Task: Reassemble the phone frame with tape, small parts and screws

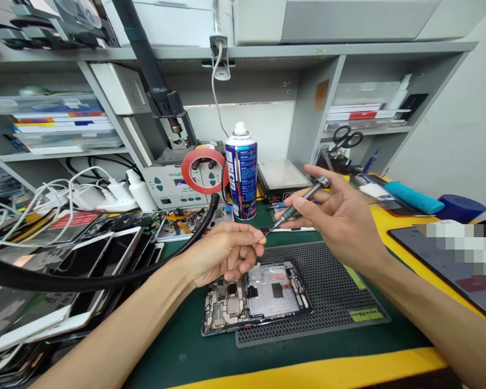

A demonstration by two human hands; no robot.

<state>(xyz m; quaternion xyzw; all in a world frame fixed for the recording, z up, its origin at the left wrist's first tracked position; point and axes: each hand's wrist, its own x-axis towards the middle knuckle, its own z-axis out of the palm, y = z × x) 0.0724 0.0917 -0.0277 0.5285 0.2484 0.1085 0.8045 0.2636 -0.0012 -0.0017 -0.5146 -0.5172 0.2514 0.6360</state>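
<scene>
My right hand [328, 208] grips a slim grey screwdriver [303, 200], slanted with its tip down to the left. That tip meets the pinched fingertips of my left hand [233, 251]; whatever tiny thing those fingers hold is too small to make out. Below both hands lies an opened phone [275, 297], its circuit board bare on the left and a silvery battery area on the right. My left hand hides part of its upper edge. Under the phone's right side is a black perforated mat [332, 286].
Stacked phones and screens [101, 265] crowd the left, with a thick black hose [146, 278] crossing over them. A blue spray can [242, 173], a red tape roll [204, 172] and a soldering station [174, 186] stand behind. At right lie a tablet-like screen [441, 265] and a turquoise case [413, 197].
</scene>
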